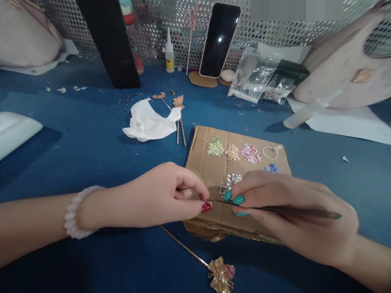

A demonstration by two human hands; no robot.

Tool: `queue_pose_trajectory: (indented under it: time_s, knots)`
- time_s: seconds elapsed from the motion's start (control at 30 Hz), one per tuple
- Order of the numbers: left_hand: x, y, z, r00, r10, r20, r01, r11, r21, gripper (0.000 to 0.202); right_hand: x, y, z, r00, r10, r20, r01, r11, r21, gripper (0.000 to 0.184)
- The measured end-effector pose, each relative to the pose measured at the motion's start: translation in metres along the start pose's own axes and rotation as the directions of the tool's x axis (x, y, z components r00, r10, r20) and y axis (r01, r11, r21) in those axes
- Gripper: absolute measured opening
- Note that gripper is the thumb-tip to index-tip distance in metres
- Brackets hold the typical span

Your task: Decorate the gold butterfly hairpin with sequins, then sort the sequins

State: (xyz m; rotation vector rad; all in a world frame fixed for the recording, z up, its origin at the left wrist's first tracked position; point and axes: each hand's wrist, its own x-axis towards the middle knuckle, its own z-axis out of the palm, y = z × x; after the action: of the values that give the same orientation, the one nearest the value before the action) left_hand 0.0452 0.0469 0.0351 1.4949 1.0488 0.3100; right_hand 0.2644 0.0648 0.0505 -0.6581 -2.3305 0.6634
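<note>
My left hand (161, 195), with a beaded bracelet (81, 211) at the wrist, is closed in a pinch over the cardboard's left part. What sits between its thumb and forefinger is too small to make out. My right hand (299, 211) grips dark tweezers (275, 209) held almost level, their fine tip meeting my left fingertips. Beneath both hands lies a piece of cardboard (210, 162) bearing small piles of green gems (215, 146), gold gems (232, 152), pink gems (251, 153), blue gems (271, 168) and silver gems (229, 184). A gold flower hairpin (220, 273) lies in front.
Behind the cardboard are crumpled white paper (151, 122) and more metal hairpins (179, 102). A glue bottle (169, 55), a propped phone (220, 40), plastic bags (256, 75) and a black upright panel (111, 44) line the back. A translucent tube (305, 112) lies at right.
</note>
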Motion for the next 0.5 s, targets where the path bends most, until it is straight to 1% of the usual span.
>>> queue_pose_trajectory:
  time_s: [0.23,0.5]
  knots:
    - [0.0,0.0007,0.0003,1.0,0.001,0.014,-0.001,1.0,-0.006,0.011,0.0016,-0.003,-0.0007,1.0,0.016,0.016,-0.016,1.0,0.019,0.021]
    - [0.0007,-0.0018,0.0005,1.0,0.001,0.015,-0.001,1.0,-0.017,0.012,-0.001,-0.0019,-0.0006,1.0,-0.015,-0.01,0.015,1.0,-0.006,0.012]
